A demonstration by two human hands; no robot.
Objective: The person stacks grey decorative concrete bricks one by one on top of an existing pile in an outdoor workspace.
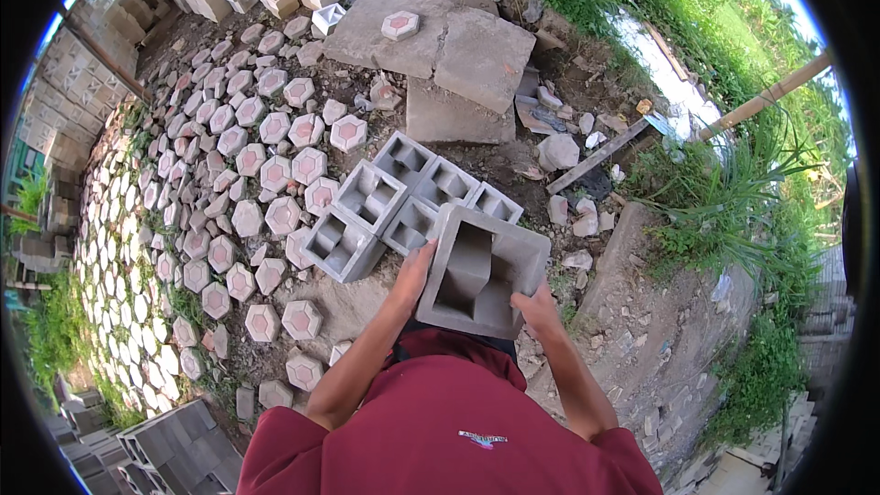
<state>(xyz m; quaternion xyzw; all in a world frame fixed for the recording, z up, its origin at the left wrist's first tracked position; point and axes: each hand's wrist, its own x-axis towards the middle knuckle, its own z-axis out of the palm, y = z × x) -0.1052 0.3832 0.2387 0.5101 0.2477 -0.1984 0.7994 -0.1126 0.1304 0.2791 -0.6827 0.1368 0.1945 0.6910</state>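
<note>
Grey, boxy concrete blocks (pixel 394 213) are clustered down already; one grey hollow concrete block (pixel 471 266) isn't, our left hand (pixel 414 277) and right hand (pixel 538 308) gripping its sides.

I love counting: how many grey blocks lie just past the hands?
6 grey, hollow, square concrete blocks: three left, two middle, one right; the held grey block may hide more.

The gray box-shaped concrete block (pixel 466 261) hid bits of the gray hollow concrete blocks (pixel 409 222) behind it, plus some fingers of the bare left hand (pixel 414 272) and bare right hand (pixel 539 306). The bottom edge cut off the dark red cloth shirt (pixel 431 412).
</note>
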